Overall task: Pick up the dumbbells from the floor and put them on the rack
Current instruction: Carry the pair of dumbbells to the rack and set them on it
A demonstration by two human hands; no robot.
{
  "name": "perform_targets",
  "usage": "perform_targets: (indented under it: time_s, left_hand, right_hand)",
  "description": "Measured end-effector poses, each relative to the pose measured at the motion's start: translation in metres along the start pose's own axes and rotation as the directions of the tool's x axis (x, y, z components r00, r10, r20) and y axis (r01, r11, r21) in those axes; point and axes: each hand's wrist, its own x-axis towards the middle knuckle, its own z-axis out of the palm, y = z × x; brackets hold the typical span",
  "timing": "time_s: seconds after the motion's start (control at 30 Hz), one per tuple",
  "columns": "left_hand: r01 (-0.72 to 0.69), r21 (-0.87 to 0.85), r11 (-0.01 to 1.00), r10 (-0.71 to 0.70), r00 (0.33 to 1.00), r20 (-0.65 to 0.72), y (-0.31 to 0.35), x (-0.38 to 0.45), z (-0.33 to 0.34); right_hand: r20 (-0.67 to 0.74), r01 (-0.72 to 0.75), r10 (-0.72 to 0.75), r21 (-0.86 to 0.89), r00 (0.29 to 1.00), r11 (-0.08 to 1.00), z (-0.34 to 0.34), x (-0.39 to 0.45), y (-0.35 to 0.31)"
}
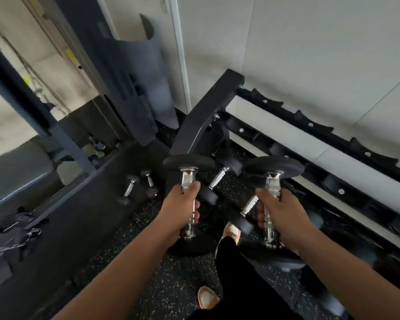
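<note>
My left hand (183,209) is clenched around the chrome handle of one dumbbell (188,176), thumb laid up along the metal, fingers curled under it, forearm reaching forward from the lower left. My right hand (280,215) grips the handle of a second dumbbell (273,181) the same way, knuckles turned outward, wrist cocked a little so the bar points up and away from me. Both weights are off the floor (171,285), standing nearly on end, with their far black heads raised towards the rack (310,144) and the near heads down by my wrists. The rack runs along the white wall on my right, its cradles just beyond the right dumbbell. More dumbbells lie on the speckled floor: two between and below my hands (219,179), and a small pair (134,183) further left beside a dark machine frame. My shoes (231,232) show beneath my arms.
</note>
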Motion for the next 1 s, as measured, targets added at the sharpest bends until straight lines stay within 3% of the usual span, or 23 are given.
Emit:
perform_targets:
  time_s: [0.17,0.63,1.0]
  left_hand:
    - [-0.022,0.064,0.998,0.012,0.988,0.152,0.045,0.071,0.030]
    - [-0.004,0.283,0.959,-0.083,0.952,0.296,0.143,0.232,0.122]
    - [-0.004,0.376,0.927,-0.173,0.883,0.437,0.179,0.352,0.183]
  right_hand:
    - [-0.106,-0.048,0.058,0.088,0.993,0.995,-0.012,0.059,-0.011]
    - [-0.337,-0.142,0.167,0.098,0.926,0.985,-0.060,0.189,-0.063]
    - [-0.499,-0.222,0.289,0.191,0.817,0.956,-0.070,0.260,-0.083]
